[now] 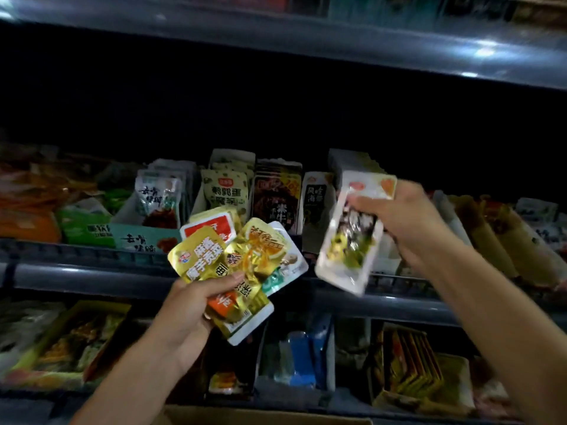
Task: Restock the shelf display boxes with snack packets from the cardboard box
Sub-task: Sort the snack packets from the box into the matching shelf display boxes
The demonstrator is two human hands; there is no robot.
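Observation:
My left hand (196,308) grips a fan of several gold and red snack packets (233,256), held up in front of the middle shelf. My right hand (402,219) pinches a white packet with a clear window (352,237), tilted and blurred, just in front of a white display box (359,164) on the middle shelf. Several display boxes of packets (227,191) stand in a row behind both hands. The top edge of the cardboard box (264,417) shows at the bottom of the frame.
The middle shelf rail (92,273) runs across under the boxes. Orange and green packs (40,210) fill the left, tan packets (497,237) the right. A lower shelf holds a yellow display box (411,369), blue packets (303,354) and a brown box (79,338). The shelf above is dark.

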